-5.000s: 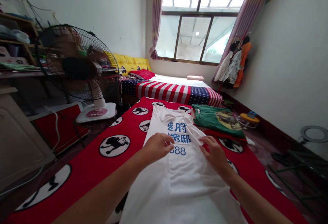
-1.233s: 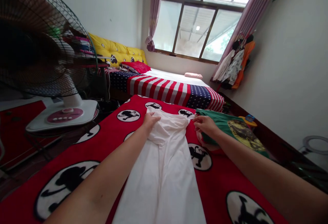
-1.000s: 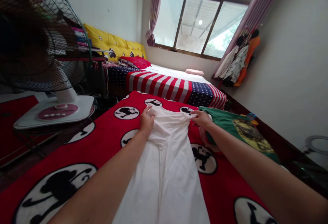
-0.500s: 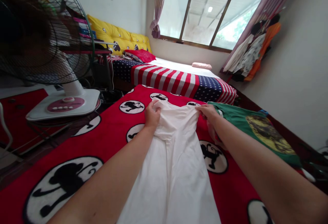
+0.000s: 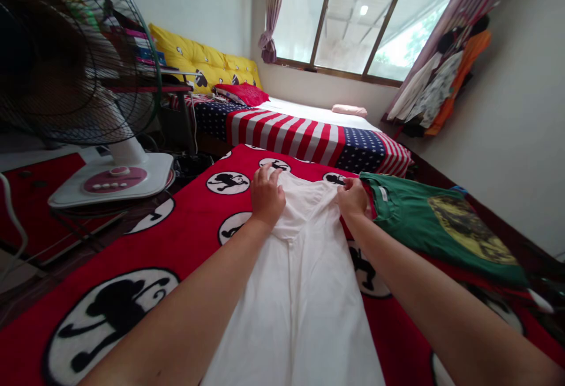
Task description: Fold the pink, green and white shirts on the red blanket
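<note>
White trousers lie lengthwise in front of me, waist end away from me and legs running toward the bottom of the view. My left hand is closed at the left corner of the waist, its fingertips bent over the edge. At the opposite corner my right hand pinches the cloth between thumb and fingers. Soft creases run across the fabric between both hands. Beneath the trousers is a red blanket with black monkey figures in white circles.
Right of the trousers lies a folded green shirt with a yellow print. A white-based fan stands at left. Behind is a bed with a flag-patterned cover. Clothes hang by the window.
My left hand has turned so its back shows more, still at the waist corner. My right hand has drawn in slightly at its corner, and more of the green shirt shows.
</note>
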`<action>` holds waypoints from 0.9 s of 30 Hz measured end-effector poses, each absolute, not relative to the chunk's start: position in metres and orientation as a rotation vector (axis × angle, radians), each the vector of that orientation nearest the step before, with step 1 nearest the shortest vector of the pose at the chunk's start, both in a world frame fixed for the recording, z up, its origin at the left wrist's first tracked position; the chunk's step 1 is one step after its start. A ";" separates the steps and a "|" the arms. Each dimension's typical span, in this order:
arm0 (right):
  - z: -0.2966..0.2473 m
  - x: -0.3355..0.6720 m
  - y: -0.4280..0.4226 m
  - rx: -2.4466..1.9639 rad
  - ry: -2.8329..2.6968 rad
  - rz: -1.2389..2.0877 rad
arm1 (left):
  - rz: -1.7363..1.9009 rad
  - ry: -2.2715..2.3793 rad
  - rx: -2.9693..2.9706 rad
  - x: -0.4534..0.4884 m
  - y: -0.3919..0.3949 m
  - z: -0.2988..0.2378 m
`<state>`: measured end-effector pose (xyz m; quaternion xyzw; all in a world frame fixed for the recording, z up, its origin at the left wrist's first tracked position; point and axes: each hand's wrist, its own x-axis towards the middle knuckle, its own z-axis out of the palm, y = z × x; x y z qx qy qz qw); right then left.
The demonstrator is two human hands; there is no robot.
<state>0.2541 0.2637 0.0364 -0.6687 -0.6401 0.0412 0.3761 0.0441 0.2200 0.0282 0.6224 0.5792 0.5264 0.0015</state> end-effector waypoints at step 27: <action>0.008 0.271 0.223 -1.899 -2.072 -0.118 | 0.420 1.869 2.336 0.081 0.196 0.012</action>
